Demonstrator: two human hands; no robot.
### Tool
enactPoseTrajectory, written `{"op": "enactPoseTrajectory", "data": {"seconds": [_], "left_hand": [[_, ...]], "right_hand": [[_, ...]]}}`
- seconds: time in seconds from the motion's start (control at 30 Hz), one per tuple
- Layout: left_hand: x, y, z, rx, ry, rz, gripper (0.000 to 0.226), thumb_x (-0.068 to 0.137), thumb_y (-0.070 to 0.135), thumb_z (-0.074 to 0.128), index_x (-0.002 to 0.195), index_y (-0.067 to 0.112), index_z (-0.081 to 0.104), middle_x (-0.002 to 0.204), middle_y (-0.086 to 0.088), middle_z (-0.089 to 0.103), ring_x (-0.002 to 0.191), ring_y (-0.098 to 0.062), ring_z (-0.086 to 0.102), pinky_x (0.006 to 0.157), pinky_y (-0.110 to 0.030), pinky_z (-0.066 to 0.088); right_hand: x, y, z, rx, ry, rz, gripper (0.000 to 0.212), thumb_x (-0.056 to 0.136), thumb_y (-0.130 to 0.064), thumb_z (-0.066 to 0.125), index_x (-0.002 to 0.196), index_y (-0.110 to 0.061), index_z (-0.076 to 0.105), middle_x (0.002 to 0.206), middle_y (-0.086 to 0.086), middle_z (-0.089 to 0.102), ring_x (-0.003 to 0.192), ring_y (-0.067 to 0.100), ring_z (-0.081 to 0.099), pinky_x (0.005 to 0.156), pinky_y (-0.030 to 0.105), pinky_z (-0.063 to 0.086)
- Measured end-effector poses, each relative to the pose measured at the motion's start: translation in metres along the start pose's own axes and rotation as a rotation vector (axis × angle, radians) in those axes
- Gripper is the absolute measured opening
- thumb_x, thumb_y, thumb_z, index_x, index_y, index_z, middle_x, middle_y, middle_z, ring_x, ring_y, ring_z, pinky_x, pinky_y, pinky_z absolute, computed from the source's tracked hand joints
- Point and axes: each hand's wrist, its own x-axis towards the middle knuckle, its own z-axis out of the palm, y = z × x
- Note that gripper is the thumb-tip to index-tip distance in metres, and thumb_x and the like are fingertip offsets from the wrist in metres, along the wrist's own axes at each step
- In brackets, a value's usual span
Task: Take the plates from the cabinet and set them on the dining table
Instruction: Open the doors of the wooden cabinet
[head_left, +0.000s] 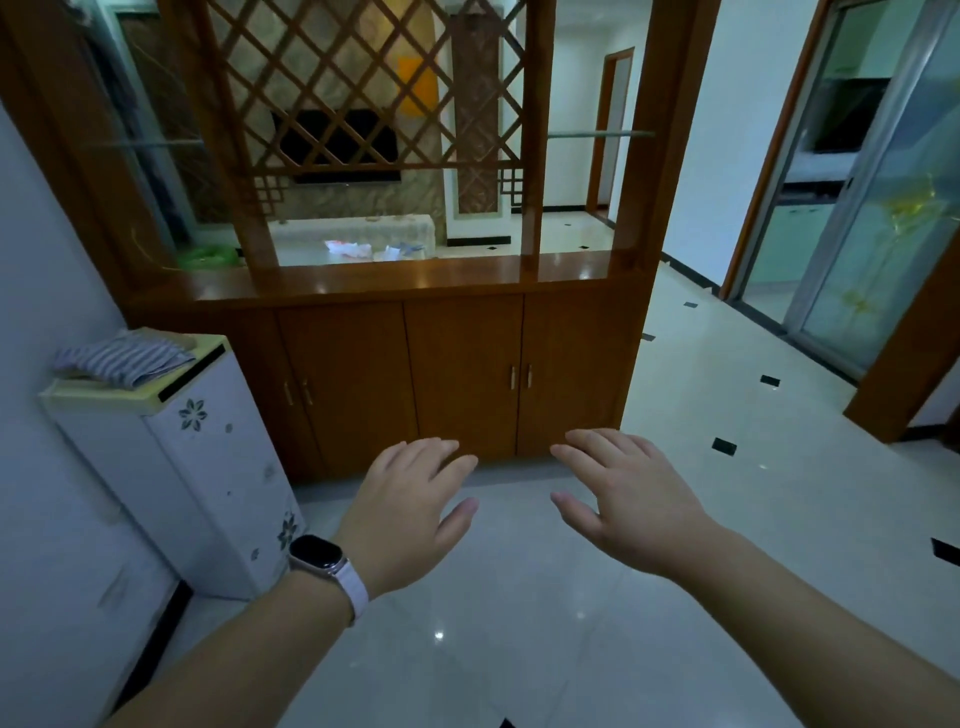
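While the left hand (410, 512) and right hand (631, 499) hover empty, fingers spread, the cabinet (457, 374) shows four closed doors.

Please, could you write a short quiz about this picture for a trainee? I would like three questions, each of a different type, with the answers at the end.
1. True or false: the left hand and the right hand each hold a plate.
2. On the wooden cabinet, the lower doors are: A) all closed; B) one open; C) taken off.
3. Fill the gap: the watch is on the ___ wrist.

Key: 1 false, both hands are open and hold nothing; 2 A; 3 left.
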Motion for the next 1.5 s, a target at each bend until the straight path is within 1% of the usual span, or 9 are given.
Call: {"op": "enactPoseTrajectory", "data": {"seconds": [0.17,0.3,0.37,0.57,0.8,0.93,1.17,1.4,1.5], "left_hand": [[0.087,-0.003,0.035,0.036,-0.017,-0.007,0.045,0.091,0.048,0.041,0.122,0.022,0.062,0.122,-0.001,0.064,0.116,-0.022,0.059,0.099,-0.044,0.043],[0.155,0.008,0.058,0.054,-0.022,0.015,0.044,0.092,0.047,0.043,0.125,0.023,0.060,0.126,-0.001,0.062,0.119,-0.022,0.056,0.101,-0.044,0.042],[0.181,0.015,0.069,0.058,-0.022,0.030,0.044,0.092,0.047,0.043,0.125,0.023,0.060,0.126,-0.001,0.062,0.119,-0.023,0.056,0.101,-0.044,0.042],[0.232,0.022,0.094,0.064,-0.047,0.041,0.045,0.091,0.048,0.041,0.124,0.023,0.060,0.125,-0.002,0.063,0.118,-0.023,0.057,0.099,-0.045,0.045],[0.278,0.005,0.127,0.041,-0.049,0.042,0.044,0.091,0.048,0.041,0.122,0.024,0.061,0.125,0.000,0.063,0.118,-0.021,0.057,0.099,-0.043,0.044],[0.307,-0.013,0.157,0.037,-0.047,0.051,0.042,0.090,0.047,0.042,0.119,0.024,0.063,0.122,0.001,0.065,0.114,-0.020,0.060,0.096,-0.040,0.045],[0.379,-0.067,0.220,-0.006,-0.051,0.065,0.042,0.090,0.047,0.044,0.120,0.025,0.064,0.123,0.003,0.064,0.115,-0.019,0.058,0.097,-0.039,0.045],[0.452,-0.132,0.272,-0.067,-0.018,0.047,0.042,0.090,0.048,0.042,0.118,0.026,0.065,0.120,0.004,0.065,0.113,-0.019,0.060,0.096,-0.039,0.046],[0.479,-0.160,0.292,-0.089,-0.016,0.049,0.042,0.090,0.047,0.043,0.118,0.025,0.065,0.121,0.003,0.065,0.112,-0.020,0.060,0.095,-0.040,0.046]], "right_hand": [[0.061,0.072,0.011,0.044,0.012,-0.026,0.070,0.090,-0.065,0.016,0.144,-0.030,0.044,0.148,-0.005,0.046,0.138,0.019,0.038,0.113,0.041,0.028],[0.098,0.136,0.016,0.015,0.060,-0.038,0.058,0.093,-0.060,0.030,0.134,-0.027,0.056,0.135,-0.002,0.059,0.127,0.022,0.052,0.104,0.044,0.041],[0.113,0.162,0.017,0.007,0.075,-0.049,0.056,0.093,-0.058,0.034,0.130,-0.025,0.059,0.130,-0.001,0.062,0.122,0.023,0.055,0.101,0.044,0.044],[0.142,0.205,0.028,0.024,0.093,-0.041,0.054,0.093,-0.057,0.035,0.130,-0.025,0.060,0.130,-0.001,0.062,0.122,0.023,0.056,0.100,0.042,0.044],[0.189,0.235,0.042,0.059,0.128,-0.047,0.050,0.092,-0.054,0.040,0.125,-0.024,0.063,0.127,-0.003,0.064,0.119,0.021,0.057,0.097,0.040,0.046],[0.222,0.253,0.059,0.058,0.106,-0.037,0.051,0.093,-0.055,0.039,0.127,-0.025,0.061,0.129,-0.003,0.063,0.122,0.020,0.056,0.099,0.040,0.045],[0.310,0.288,0.089,0.048,0.056,0.012,0.058,0.094,-0.060,0.029,0.135,-0.027,0.055,0.139,-0.004,0.056,0.131,0.020,0.048,0.106,0.041,0.038],[0.419,0.307,0.108,-0.017,0.036,0.006,0.053,0.093,-0.059,0.035,0.129,-0.028,0.059,0.132,-0.004,0.061,0.122,0.021,0.055,0.100,0.041,0.044],[0.455,0.311,0.117,0.000,0.027,0.010,0.054,0.094,-0.059,0.035,0.133,-0.029,0.055,0.138,-0.003,0.057,0.127,0.022,0.051,0.104,0.043,0.041]]}}
